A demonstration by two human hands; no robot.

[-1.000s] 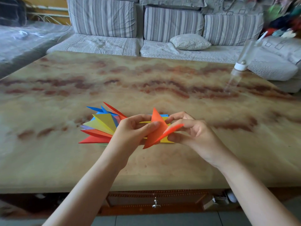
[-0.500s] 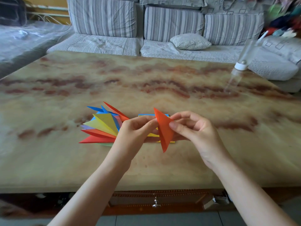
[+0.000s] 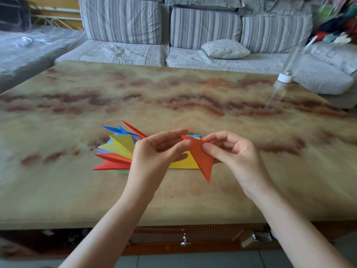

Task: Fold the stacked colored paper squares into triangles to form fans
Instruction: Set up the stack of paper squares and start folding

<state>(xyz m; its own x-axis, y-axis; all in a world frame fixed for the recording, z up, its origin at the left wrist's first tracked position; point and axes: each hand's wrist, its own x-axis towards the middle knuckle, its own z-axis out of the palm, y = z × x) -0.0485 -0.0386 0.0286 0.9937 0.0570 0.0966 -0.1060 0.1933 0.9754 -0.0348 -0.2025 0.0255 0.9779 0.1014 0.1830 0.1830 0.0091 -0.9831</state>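
An orange paper triangle (image 3: 202, 158) is held in the air above the table, its long point hanging down. My left hand (image 3: 154, 157) pinches its upper left edge between thumb and fingers. My right hand (image 3: 231, 155) pinches its right edge with thumb and forefinger. Under the hands lies the stack of flat paper squares (image 3: 185, 164), yellow on top with a blue edge showing behind. To the left, a fan of folded triangles (image 3: 117, 149) in red, yellow, blue and purple spreads out on the marble table (image 3: 193, 97); my left hand hides its right part.
A clear plastic bottle with a white cap (image 3: 286, 77) leans at the table's far right. A striped grey sofa (image 3: 202, 29) with a small cushion (image 3: 225, 48) stands behind the table. A drawer knob (image 3: 185, 241) shows under the near edge.
The orange sheet went from half-open with its flap spread to a closed flat triangle. Both hands shifted their pinch along its upper edges and it now hangs point down.
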